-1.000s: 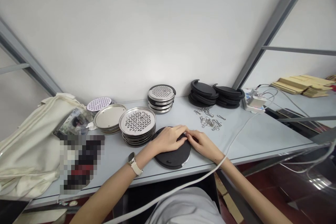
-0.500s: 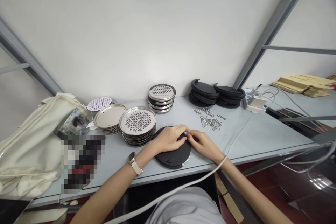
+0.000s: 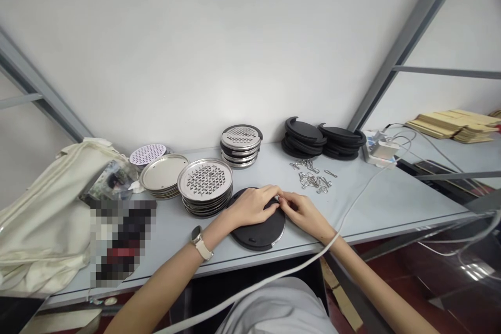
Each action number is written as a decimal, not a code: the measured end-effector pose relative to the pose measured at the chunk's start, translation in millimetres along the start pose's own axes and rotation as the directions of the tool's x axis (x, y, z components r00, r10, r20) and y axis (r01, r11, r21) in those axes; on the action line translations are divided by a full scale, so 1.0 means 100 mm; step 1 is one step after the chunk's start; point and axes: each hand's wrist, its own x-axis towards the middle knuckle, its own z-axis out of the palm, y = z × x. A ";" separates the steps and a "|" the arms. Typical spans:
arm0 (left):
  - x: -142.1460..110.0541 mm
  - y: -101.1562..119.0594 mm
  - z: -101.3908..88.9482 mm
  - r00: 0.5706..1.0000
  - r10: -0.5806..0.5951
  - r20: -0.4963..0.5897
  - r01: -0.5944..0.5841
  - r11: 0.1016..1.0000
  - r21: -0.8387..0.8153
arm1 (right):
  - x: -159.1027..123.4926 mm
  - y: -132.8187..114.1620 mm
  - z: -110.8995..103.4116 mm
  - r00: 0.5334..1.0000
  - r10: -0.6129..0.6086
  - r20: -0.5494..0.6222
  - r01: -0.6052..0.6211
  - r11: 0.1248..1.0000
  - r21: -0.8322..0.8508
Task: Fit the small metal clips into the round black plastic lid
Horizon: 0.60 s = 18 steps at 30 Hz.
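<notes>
A flat black disc [image 3: 254, 234] with a strip of shiny metal at its right rim lies near the front edge of the table. My left hand [image 3: 256, 205] presses on top of it, its thumb and fingers curled towards the upper right rim. At that rim the fingertips of my right hand [image 3: 304, 214] are pinched together, meeting the left fingers. Whatever sits between the right fingertips is too small and covered to name. Close by on the left rises a stack of metal grater discs [image 3: 205, 182]. Small metal clips [image 3: 315, 181] lie loose beyond my right hand.
Black ring-shaped holders [image 3: 303, 141] are piled by the wall, beside more graters [image 3: 240, 138]. Plain metal discs [image 3: 164, 172] and cream cloth [image 3: 50, 209] lie leftward. A white cable [image 3: 250, 287] crosses over my right forearm from a power strip [image 3: 378, 151].
</notes>
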 end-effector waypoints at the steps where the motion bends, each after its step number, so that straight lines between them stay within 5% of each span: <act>1: 0.00 0.00 0.00 1.000 -0.002 0.001 0.002 1.000 0.003 | 0.00 0.00 0.00 1.000 -0.001 -0.005 0.001 1.000 -0.001; 18: 0.00 0.00 -0.01 1.000 -0.010 0.018 0.009 1.000 0.013 | -0.01 0.00 0.00 1.000 0.016 -0.015 -0.016 0.999 0.034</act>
